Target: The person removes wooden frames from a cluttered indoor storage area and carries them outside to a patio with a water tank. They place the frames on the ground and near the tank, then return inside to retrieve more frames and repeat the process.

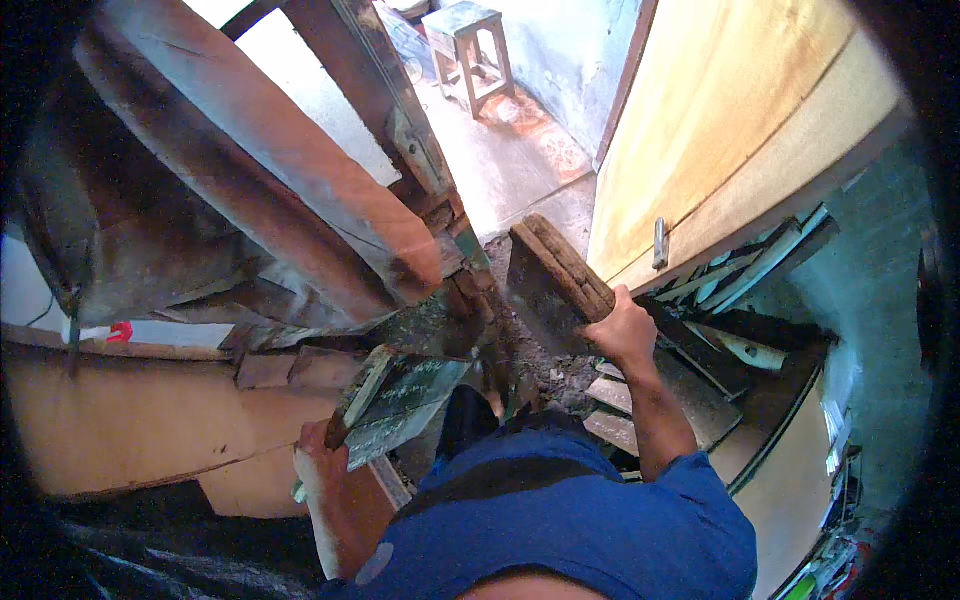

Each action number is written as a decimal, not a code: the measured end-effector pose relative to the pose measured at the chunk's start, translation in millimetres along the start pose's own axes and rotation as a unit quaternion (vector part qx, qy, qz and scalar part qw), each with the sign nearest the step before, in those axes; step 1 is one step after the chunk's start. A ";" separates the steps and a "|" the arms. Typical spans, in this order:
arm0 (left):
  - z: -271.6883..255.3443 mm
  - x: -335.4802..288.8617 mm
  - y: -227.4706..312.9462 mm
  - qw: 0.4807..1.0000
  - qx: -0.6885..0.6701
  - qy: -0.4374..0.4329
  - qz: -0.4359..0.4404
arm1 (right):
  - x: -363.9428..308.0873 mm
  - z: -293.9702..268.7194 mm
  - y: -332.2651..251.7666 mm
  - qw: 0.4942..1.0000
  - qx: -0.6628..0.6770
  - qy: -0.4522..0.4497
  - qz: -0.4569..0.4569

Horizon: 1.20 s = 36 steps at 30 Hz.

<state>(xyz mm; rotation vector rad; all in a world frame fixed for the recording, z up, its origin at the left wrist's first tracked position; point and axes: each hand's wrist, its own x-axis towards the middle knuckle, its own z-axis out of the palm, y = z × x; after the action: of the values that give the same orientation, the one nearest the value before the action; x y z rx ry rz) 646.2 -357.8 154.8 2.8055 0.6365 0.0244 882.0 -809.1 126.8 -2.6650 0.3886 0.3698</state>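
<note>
Draped brown sheet: hangs diagonally across the upper left of the frame, its folded lower end near the centre
Pale wood panel: stands in the upper right of the frame, tilted across the view
Tan panel: lies along the lower left of the frame, beneath the sheet
Thick dark-faced slab: centre of the frame, raw brown edge facing up; extends up and left from the grip of the right hand
Weathered board: left of centre, lower half of the frame; extends up and right from the grip of the left hand
Stool: upper centre of the frame, upright, well apart from both hands
Right-hand grip: clamped on the slab's lower right end
Left-hand grip: clamped on the board's lower left end, fingers partly hidden
Metal handle: on the pale wood panel, right of centre, just above the right hand
</note>
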 end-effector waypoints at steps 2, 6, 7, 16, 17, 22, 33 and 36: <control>2.3 22.0 8.6 0.999 -0.030 0.002 0.031 | 15.7 -8.0 -10.7 1.000 0.014 0.011 -0.002; 14.0 75.7 18.8 0.990 -0.043 0.016 0.130 | 44.0 -23.2 -32.7 0.999 0.033 0.032 0.001; 20.3 88.6 23.0 0.990 -0.050 0.007 0.129 | 51.8 -26.7 -38.5 0.999 0.033 0.043 -0.001; 60.8 198.5 48.1 0.976 -0.108 -0.060 0.178 | 152.0 -57.9 -85.7 0.997 0.019 0.073 0.025; 63.6 206.1 52.3 0.976 -0.098 -0.088 0.172 | 161.4 -58.8 -86.9 0.997 0.010 0.072 0.038; 80.8 249.0 77.9 0.970 -0.134 -0.122 0.163 | 204.6 -61.1 -88.4 0.995 0.017 0.077 0.055; 160.2 340.0 126.8 0.946 -0.190 -0.041 0.260 | 269.0 -53.3 -44.4 0.993 0.055 0.093 0.042; 158.3 359.3 155.1 0.945 -0.176 -0.041 0.273 | 282.6 -49.7 -28.9 0.990 0.086 0.098 0.057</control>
<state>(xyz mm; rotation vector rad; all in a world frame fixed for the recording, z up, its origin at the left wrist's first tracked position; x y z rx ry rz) 1048.1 -379.2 27.2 2.5207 -0.1690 0.1131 1162.6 -865.7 92.3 -2.5227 0.6064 0.1012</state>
